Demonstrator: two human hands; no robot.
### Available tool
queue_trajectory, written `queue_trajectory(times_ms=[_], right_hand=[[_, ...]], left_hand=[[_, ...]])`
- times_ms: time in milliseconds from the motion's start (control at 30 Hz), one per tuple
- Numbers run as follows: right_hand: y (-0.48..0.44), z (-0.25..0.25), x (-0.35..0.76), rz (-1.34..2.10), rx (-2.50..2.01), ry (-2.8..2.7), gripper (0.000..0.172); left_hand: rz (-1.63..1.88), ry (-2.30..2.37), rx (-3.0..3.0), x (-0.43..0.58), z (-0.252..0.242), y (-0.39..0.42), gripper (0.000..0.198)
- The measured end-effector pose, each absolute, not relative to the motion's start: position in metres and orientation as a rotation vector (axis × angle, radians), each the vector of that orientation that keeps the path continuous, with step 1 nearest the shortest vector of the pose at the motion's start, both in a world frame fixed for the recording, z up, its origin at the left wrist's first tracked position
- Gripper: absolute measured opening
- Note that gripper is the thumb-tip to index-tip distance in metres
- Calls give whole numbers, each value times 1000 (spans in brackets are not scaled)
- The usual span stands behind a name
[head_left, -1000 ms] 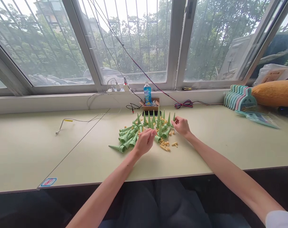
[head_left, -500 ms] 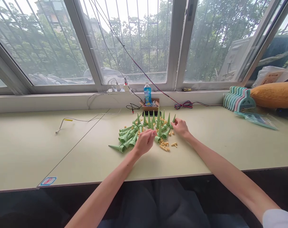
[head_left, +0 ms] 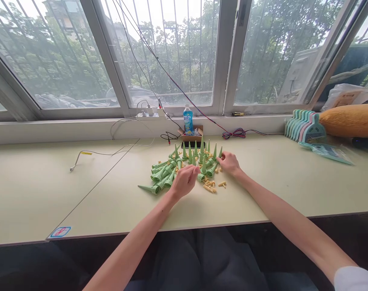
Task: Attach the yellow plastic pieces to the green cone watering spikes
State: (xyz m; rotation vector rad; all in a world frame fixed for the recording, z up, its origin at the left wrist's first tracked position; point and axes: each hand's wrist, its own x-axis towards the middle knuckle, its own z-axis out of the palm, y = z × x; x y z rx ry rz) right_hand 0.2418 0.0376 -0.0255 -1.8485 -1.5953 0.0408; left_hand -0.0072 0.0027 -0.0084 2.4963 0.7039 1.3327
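My right hand (head_left: 229,163) pinches a green plastic cone-shaped spike (head_left: 220,152) at the right edge of a cluster; the spike stands tip up. My left hand (head_left: 185,181) is closed in front of the cluster, its fingertips turned away, so what they hold is hidden. A green tip (head_left: 194,160) shows just beyond its knuckles; whether the hand grips it I cannot tell. Several spikes (head_left: 202,146) stand upright behind the hands. More spikes (head_left: 160,173) lie on their sides to the left. Small yellow T-shaped pieces (head_left: 210,187) lie scattered between the hands.
A blue-labelled bottle (head_left: 188,121) stands in a small cardboard box (head_left: 192,138) behind the cluster, with a dark phone-like object (head_left: 193,144) before it. Coiled cable (head_left: 234,133) and a power strip (head_left: 150,116) lie near the window. Pastel plastic items (head_left: 305,125) stand at right.
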Motion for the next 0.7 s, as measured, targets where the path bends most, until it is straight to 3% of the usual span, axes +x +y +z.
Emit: queue_trajectory(times_ms=[600, 700], right_hand=[[22, -16, 231, 106, -1947, -1554, 20], [20, -14, 230, 95, -1944, -1510, 29]], left_hand=[[1345, 714, 2488, -7, -7, 1, 52], [1340, 723, 2482, -7, -8, 2, 52]])
